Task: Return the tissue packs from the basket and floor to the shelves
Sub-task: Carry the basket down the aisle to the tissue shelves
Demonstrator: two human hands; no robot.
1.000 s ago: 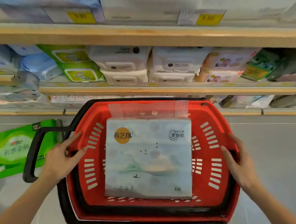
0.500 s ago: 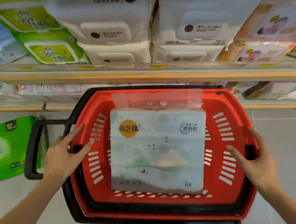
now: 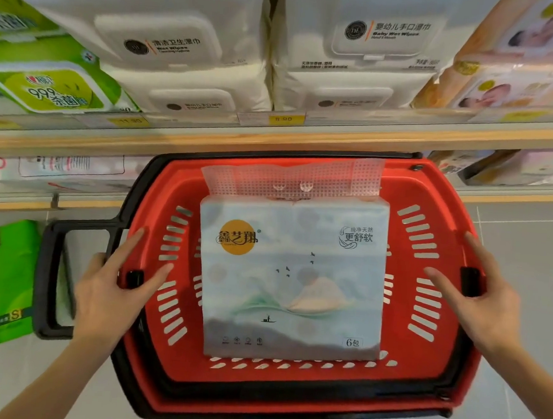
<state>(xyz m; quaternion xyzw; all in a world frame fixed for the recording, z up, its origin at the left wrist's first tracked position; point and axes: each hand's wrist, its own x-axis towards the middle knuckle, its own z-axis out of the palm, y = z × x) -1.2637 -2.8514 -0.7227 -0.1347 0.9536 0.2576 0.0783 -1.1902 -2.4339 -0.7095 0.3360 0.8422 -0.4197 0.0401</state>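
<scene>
In the red slotted plastic basket (image 3: 289, 378) lies a pale-blue tissue pack (image 3: 291, 276) (label up); your left hand (image 3: 112, 289) and right hand (image 3: 478, 305) rest straight-fingered on its rims.

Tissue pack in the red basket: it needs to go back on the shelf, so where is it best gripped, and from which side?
Probably by the perforated carry flap at the far end of the tissue pack, reaching from above. The pack lies flat, face up in the basket, and the flap with its finger holes sticks out free.

Red basket (image 3: 291, 395), pale-blue tissue pack (image 3: 291, 282)
</scene>
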